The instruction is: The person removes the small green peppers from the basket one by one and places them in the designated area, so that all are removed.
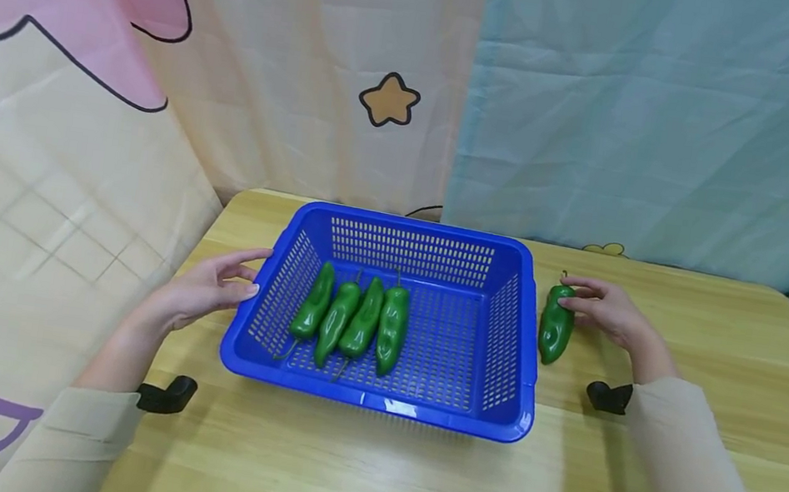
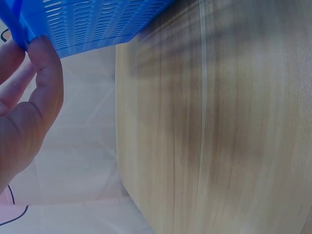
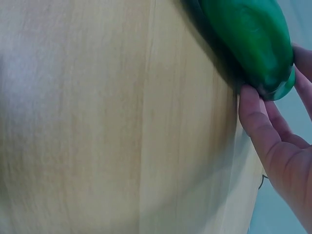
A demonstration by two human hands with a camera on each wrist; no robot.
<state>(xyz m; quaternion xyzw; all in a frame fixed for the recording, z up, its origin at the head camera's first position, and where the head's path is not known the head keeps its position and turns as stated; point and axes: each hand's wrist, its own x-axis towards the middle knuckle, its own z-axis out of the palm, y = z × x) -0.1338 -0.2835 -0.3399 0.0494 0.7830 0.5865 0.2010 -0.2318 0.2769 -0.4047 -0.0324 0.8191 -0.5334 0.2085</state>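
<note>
A blue plastic basket (image 1: pixel 373 401) with perforated walls stands on the table, several green peppers (image 1: pixel 393 330) lying side by side in its left half. At the basket's left rim, my left hand (image 1: pixel 210 287) pinches the edge between thumb and fingers; the left wrist view shows the thumb (image 2: pixel 46 68) against the blue rim. To the right of the basket is a single green pepper (image 1: pixel 555 327), its stem pointing away from me. My right hand (image 1: pixel 605 312) holds it near the stem end, thumb on one side and fingers on the other, as the right wrist view also shows.
Light wood-grain table (image 1: pixel 346 483) runs under everything. Printed curtains (image 1: pixel 608 125) hang behind its far edge, and a pale patterned cloth (image 1: pixel 59 207) hangs along the left side. A black curved piece (image 1: pixel 608 396) sits at each wrist.
</note>
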